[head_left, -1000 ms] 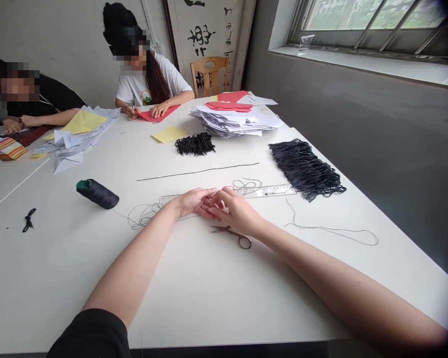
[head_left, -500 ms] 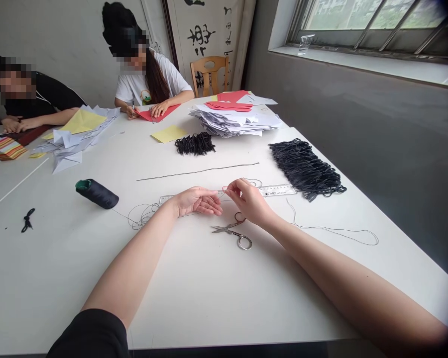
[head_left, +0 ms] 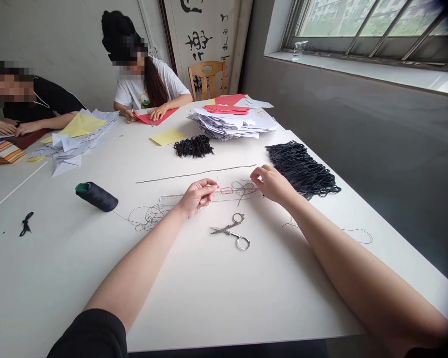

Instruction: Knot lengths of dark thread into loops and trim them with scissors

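My left hand point(head_left: 200, 197) is closed in a pinch over a clear ruler point(head_left: 168, 199), a thin dark thread's short end sticking up from its fingertips. To the right, my right hand point(head_left: 273, 184) pinches too, apparently on the end of a looped dark thread point(head_left: 243, 186) that lies across the ruler. A red outline shows on the ruler between both hands. Below them, metal scissors point(head_left: 229, 231) lie partly spread. From a black thread spool point(head_left: 97, 196) on its side, thread runs into a loose tangle point(head_left: 147, 218) beside my left wrist.
A straight dark cord point(head_left: 194, 174) lies beyond the ruler. Bundles of black cord loops point(head_left: 302, 169) and black tassels point(head_left: 193, 146) lie farther back. Paper piles point(head_left: 231, 124) stand behind them. Two people sit across the table, one holding red paper point(head_left: 160, 116).
My right hand has moved right, away from my left. The left hand's fingers have curled from spread into a pinch. Looped thread now shows between the hands.
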{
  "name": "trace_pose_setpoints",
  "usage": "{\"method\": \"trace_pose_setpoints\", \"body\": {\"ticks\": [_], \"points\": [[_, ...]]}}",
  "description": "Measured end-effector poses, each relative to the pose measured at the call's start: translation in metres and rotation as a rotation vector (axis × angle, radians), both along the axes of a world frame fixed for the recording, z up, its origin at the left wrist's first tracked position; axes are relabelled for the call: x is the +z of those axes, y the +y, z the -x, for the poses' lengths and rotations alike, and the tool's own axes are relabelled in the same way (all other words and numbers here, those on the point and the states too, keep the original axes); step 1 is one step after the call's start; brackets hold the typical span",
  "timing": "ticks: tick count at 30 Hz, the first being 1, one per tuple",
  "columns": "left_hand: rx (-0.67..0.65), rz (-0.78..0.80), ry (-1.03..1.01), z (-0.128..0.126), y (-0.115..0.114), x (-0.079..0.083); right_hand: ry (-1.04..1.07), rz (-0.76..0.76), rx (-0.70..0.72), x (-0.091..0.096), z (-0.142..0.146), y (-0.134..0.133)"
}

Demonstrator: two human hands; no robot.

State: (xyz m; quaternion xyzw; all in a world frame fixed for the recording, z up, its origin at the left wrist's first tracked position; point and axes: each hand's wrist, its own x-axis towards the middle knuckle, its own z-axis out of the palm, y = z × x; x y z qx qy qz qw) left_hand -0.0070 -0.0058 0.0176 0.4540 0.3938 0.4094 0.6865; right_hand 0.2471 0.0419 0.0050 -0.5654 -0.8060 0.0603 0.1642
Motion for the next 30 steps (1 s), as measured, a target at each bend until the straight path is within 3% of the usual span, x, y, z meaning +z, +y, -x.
{"method": "trace_pose_setpoints", "body": {"ticks": [4, 10, 13, 15, 17, 19, 23, 30], "points": [[0.047, -0.042, 0.062, -0.007, -0.004, -0.005, -0.082, 0.026, 0.078, 0.0, 0.012, 0.011], [0.483, -0.504, 0.312, -0.015, -0.009, -0.009, -0.16, 0.002, 0.182, 0.007, 0.022, 0.023], [0.649, -0.617, 0.396, -0.015, -0.007, -0.011, -0.079, -0.046, 0.258, 0.018, 0.031, 0.015], [0.68, -0.58, 0.306, -0.016, -0.005, -0.014, 0.179, -0.075, 0.358, 0.023, 0.044, 0.004], [0.625, -0.461, 0.132, -0.018, -0.003, -0.016, 0.534, -0.059, 0.444, 0.023, 0.062, -0.009], [0.554, -0.31, -0.019, -0.02, -0.002, -0.017, 0.727, -0.016, 0.451, 0.016, 0.08, -0.019], [0.51, -0.122, -0.123, -0.023, -0.004, -0.019, 0.909, 0.036, 0.348, -0.002, 0.1, -0.027], [0.452, -0.066, -0.142, -0.024, -0.009, -0.019, 1.005, 0.074, 0.23, -0.009, 0.093, -0.033]]}}
